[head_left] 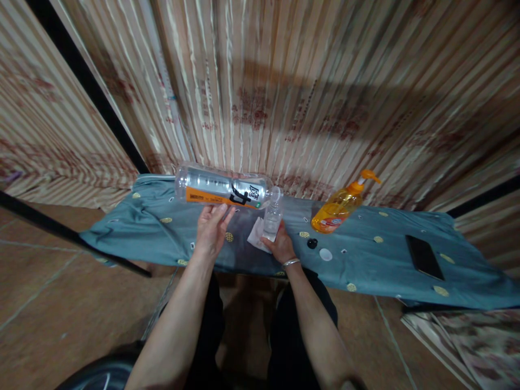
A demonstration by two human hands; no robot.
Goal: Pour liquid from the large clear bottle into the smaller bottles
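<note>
A large clear plastic bottle [211, 187] with a silver and orange label lies nearly level in the air, its neck pointing right. My left hand [212, 230] grips it from below. Its mouth meets the top of a small clear bottle [273, 216], which stands roughly upright with clear liquid inside. My right hand [281, 244] is closed around the lower part of that small bottle. Beneath and beside it a white tissue [257, 234] lies crumpled on the cloth. Whether liquid is flowing between the two mouths is too small to tell.
To the right stands a pump bottle of orange liquid [335, 211]. A black cap [312, 243] and a white round lid [325, 254] lie near my right hand. A dark phone [424, 257] rests farther right on the teal cloth [377, 265]. Behind hangs a striped curtain [284, 70].
</note>
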